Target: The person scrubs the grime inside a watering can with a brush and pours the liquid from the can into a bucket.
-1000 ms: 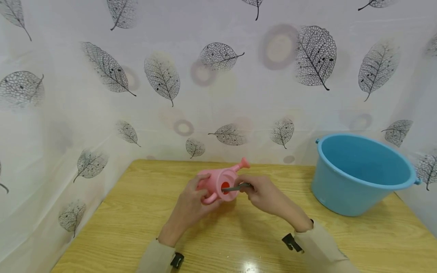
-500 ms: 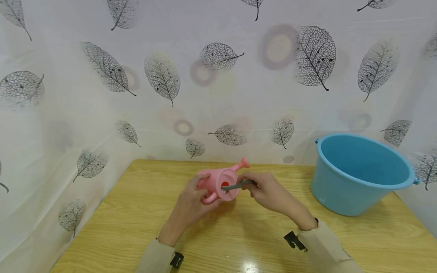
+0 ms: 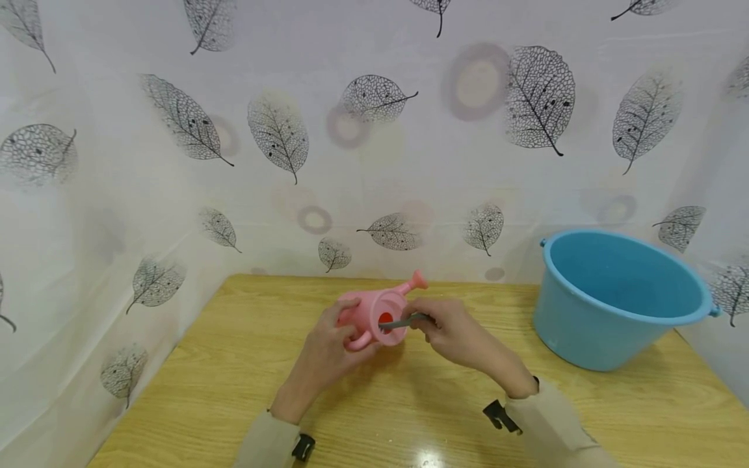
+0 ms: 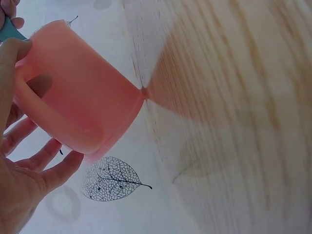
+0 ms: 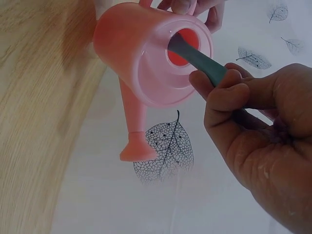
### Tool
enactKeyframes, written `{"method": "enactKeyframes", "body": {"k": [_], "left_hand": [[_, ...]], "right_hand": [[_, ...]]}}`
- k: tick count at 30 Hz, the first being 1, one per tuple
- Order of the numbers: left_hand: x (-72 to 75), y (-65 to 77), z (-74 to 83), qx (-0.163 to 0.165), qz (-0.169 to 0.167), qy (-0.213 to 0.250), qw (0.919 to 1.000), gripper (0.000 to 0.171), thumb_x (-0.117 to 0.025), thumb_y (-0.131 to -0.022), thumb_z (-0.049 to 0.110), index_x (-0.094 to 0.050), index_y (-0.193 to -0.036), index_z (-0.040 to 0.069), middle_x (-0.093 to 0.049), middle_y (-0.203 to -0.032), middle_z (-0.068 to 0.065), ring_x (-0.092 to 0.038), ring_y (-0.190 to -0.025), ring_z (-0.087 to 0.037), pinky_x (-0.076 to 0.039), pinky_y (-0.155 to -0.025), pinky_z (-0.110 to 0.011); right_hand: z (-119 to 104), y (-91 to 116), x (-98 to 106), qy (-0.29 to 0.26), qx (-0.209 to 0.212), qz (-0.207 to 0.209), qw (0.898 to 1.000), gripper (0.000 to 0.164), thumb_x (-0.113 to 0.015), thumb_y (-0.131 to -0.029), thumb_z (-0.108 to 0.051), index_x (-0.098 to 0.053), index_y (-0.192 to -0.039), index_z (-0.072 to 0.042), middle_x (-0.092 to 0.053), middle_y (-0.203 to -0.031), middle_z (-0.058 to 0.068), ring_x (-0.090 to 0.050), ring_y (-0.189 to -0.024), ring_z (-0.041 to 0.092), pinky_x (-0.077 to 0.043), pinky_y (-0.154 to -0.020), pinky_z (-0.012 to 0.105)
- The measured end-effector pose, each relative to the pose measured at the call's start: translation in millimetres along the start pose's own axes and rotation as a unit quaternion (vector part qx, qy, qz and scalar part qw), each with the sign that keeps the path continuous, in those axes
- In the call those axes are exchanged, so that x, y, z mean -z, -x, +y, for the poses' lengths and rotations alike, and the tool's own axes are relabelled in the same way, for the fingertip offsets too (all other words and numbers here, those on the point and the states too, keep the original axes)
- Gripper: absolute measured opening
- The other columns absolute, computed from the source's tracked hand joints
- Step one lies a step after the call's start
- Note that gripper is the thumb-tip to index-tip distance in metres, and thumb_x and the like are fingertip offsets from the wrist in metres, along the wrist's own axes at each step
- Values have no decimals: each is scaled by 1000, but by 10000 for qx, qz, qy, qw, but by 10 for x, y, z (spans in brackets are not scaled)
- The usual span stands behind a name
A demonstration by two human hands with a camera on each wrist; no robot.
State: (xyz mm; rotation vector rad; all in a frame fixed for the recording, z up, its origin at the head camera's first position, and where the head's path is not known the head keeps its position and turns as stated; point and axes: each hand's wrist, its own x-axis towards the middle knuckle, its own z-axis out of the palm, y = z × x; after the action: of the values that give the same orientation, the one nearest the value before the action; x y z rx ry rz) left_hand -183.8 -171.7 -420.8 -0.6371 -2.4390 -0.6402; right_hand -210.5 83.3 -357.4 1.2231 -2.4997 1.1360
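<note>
A pink toy watering can [image 3: 364,313] lies tilted over the table, its round top opening facing the person and its spout pointing up to the back right. My left hand [image 3: 329,344] grips the can beside its handle; in the left wrist view the base edge of the can [image 4: 92,78] meets the tabletop. Between thumb and fingers, my right hand [image 3: 453,330] pinches a grey-green toothbrush [image 5: 202,61]. Its head goes into the can's opening, mostly hidden there. Red shows inside the can through this hole.
A large blue bucket [image 3: 591,331] stands to the right on the wooden table [image 3: 234,377]. White leaf-printed sheeting [image 3: 374,169] hangs behind the table and along its sides. Light glares off the tabletop near the front.
My right hand drew the toothbrush slightly out, showing pale bristles, then pushed it back into the opening. The left hand and the watering can stay in place.
</note>
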Motion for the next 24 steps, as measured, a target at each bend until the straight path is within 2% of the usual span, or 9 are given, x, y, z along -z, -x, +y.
{"method": "enactKeyframes", "body": {"k": [12,20,24], "left_hand": [[-10,-2,-9,-85,140,12,9999,35,-86,-82,36,-63,-66,15,-60,-137,-11,-63,-124,-29,-59,-103,-39],[-2,-9,1,-87,147,9,9999,35,-86,-82,34,-63,-65,14,-61,-137,-12,-63,-125,-30,-58,-103,-40],[-1,-9,1,-117,175,15,9998,36,-87,-82,33,-61,-64,15,-61,-136,-12,-63,-124,-29,-59,-102,-40]], "right_hand": [[28,-60,-135,-9,261,75,9996,15,-67,-92,5,-74,-99,-6,-76,-88,8,-51,-68,4,-50,-61,18],[60,-89,-206,63,375,55,9993,18,-65,-93,7,-74,-104,-3,-78,-98,8,-66,-79,15,-59,-71,21],[67,-104,-235,63,340,-41,9994,17,-64,-93,7,-74,-104,-3,-78,-98,9,-64,-76,15,-57,-68,20]]}}
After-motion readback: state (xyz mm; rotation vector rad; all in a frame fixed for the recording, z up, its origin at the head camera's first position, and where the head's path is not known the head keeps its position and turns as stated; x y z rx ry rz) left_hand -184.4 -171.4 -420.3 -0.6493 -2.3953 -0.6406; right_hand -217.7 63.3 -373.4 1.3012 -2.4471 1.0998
